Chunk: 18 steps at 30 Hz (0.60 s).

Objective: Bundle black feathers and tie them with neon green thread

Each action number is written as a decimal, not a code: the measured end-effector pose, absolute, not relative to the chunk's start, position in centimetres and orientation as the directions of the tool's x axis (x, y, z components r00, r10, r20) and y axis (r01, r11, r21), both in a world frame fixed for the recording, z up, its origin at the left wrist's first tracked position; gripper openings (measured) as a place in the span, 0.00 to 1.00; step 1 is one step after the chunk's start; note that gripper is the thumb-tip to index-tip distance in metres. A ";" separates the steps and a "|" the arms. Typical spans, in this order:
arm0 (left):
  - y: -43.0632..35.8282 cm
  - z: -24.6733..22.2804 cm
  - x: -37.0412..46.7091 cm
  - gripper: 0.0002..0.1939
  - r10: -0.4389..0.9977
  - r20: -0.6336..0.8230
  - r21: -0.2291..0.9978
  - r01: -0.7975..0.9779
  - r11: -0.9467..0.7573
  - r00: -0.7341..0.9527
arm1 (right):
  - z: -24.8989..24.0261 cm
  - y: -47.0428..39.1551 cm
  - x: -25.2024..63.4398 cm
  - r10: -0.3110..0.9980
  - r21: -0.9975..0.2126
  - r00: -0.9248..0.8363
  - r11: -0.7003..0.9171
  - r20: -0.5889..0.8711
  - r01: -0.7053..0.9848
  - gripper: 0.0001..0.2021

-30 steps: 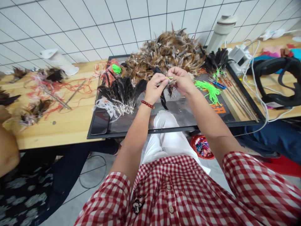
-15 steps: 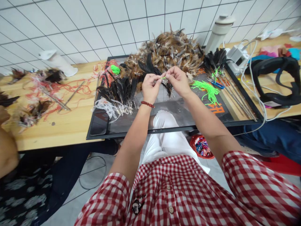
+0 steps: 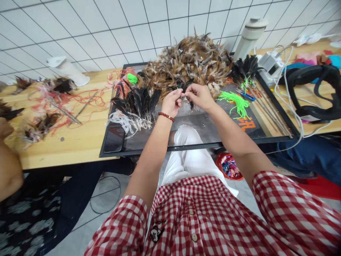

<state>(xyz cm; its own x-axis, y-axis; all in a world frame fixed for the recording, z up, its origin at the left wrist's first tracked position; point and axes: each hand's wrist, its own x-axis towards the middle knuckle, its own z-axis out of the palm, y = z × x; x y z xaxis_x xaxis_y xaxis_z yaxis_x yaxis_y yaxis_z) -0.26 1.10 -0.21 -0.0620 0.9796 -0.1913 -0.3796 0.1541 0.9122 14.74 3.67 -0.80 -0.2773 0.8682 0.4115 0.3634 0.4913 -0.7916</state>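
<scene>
My left hand (image 3: 172,102), with a beaded bracelet at its wrist, has its thumb and index finger pinched together. Almost touching it, my right hand (image 3: 200,96) pinches a small bunch of black feathers (image 3: 183,85); the dark vanes and pale quills show around the fingertips. A speck of bright green shows by the left fingers, but what exactly they grip is hidden. Behind both hands rises a large heap of brown feathers (image 3: 197,58). Left of my hands lie a row of black feathers (image 3: 140,103) and white strips (image 3: 121,121). Bright green strings (image 3: 236,101) lie to the right.
A black-framed tray (image 3: 160,151) holds these things, plus a phone (image 3: 114,138), blue snips (image 3: 247,96) and thin rods (image 3: 271,110). Beyond stand a bottle (image 3: 250,37) and chargers (image 3: 270,64); a black headset (image 3: 311,92) lies right. A co-worker's arm (image 3: 9,163) is at left.
My hands have shifted slightly down, and the right wrist has turned. The long black feathers that pointed up and left are now mostly behind my fingers, and the green string between them is mostly hidden.
</scene>
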 end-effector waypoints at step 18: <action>2.2 -3.1 0.6 0.18 0.990 0.135 0.978 0.167 -0.128 -0.030 | -1.2 5.2 15.4 0.835 -0.755 -0.247 0.551 0.492 0.357 0.11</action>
<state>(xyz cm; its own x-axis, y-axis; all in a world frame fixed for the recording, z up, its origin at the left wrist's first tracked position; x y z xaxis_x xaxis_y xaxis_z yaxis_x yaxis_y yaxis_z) 0.65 2.17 -3.07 -0.0300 0.9904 0.1352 0.1666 -0.1284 0.9776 15.35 5.20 -1.22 -0.2472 0.8347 0.4920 0.3566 0.5505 -0.7548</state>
